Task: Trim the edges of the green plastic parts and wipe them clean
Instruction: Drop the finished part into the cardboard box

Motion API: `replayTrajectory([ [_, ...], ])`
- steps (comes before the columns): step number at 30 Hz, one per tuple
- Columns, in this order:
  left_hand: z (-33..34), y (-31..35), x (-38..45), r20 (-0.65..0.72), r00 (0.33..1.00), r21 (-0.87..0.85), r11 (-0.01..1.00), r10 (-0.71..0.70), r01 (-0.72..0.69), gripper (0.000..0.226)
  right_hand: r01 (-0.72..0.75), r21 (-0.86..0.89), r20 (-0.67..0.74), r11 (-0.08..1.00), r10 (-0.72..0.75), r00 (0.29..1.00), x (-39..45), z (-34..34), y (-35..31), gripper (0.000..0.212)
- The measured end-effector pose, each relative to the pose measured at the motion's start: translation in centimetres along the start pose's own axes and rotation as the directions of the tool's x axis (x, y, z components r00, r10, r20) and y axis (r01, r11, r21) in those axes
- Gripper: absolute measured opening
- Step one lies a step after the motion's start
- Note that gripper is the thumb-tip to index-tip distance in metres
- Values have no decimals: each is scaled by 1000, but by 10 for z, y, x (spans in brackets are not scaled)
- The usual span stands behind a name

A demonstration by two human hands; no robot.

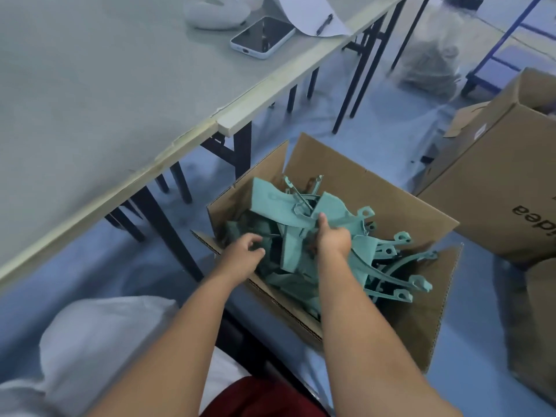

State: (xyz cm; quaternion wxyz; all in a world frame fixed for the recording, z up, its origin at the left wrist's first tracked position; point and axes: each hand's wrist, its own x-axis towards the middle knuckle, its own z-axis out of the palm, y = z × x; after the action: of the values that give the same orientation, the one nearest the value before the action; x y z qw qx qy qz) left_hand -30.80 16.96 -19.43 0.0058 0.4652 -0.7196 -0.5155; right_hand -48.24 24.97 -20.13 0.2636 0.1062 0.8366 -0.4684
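No sleeves on me, both forearms bare right up to the frame edge. My left hand [240, 256] and right hand [331, 239] have no gloves, rings or watch. Dark red shorts [264, 398] down low.

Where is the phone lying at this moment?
In the head view, the phone lies on the grey table, near its far right edge, between a white rounded object and a pen on paper.
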Motion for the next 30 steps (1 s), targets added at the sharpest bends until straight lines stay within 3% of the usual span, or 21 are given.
replayTrajectory([
  [2,5,-1,-2,65,998,79,997,12,-18,30,-13,-66,80,998,18,997,6,-16,-10,58],
  [4,8,1,-1,95,995,144,988,34,-47,31,140,-142,-50,980,-148,988,10,-32,-8,58],
  [5,9,3,0,104,994,186,981,38,-57,31,284,-216,-153,934,-320,935,8,-38,-3,55],
  [6,10,5,1,116,992,229,971,41,-67,32,443,-297,-199,846,-508,838,1,-44,2,48],
  [7,13,8,2,134,990,269,960,45,-80,33,605,-352,-144,715,-679,719,-9,-46,8,39],
  [9,19,12,3,187,981,342,933,47,-110,35,817,-391,236,424,-812,534,-21,-38,20,32],
  [10,23,14,3,221,975,379,918,32,-116,37,850,-416,472,323,-722,506,-23,-30,27,45],
  [11,27,14,3,260,965,423,899,3,-117,40,841,-485,644,238,-554,528,-22,-21,36,61],
  [13,29,10,1,327,942,517,848,-70,-116,42,766,-642,733,-17,-307,607,-14,-5,54,83],
  [14,28,5,0,345,933,547,830,-101,-112,39,728,-676,722,-113,-298,624,-9,0,56,84],
  [15,25,-1,-1,353,928,559,822,-122,-104,36,706,-694,704,-140,-339,624,-4,0,54,78],
  [16,21,-7,-2,354,926,553,828,-132,-94,33,707,-701,673,-94,-415,613,2,-2,50,70],
  [17,17,-14,-2,350,928,530,844,-131,-81,33,715,-699,612,19,-500,612,9,-7,43,61],
  [20,5,-28,-1,325,938,391,920,-122,-16,31,704,-516,386,489,-600,700,23,-32,16,45],
  [21,3,-29,-1,312,943,335,942,-112,1,29,680,-446,365,582,-576,731,25,-39,9,46],
  [23,3,-28,0,262,962,215,977,-70,13,22,651,-445,438,615,-485,757,22,-46,-1,58],
  [26,0,-10,-1,182,982,68,996,43,-56,21,655,-599,565,461,-335,754,8,-34,-7,53],
  [28,-9,11,-4,163,982,2,995,97,-98,23,667,-587,455,458,-495,740,-6,-18,-8,32],
  [30,-25,36,-8,140,981,-48,990,136,-131,23,688,-439,210,578,-678,704,-27,-4,-18,25],
])
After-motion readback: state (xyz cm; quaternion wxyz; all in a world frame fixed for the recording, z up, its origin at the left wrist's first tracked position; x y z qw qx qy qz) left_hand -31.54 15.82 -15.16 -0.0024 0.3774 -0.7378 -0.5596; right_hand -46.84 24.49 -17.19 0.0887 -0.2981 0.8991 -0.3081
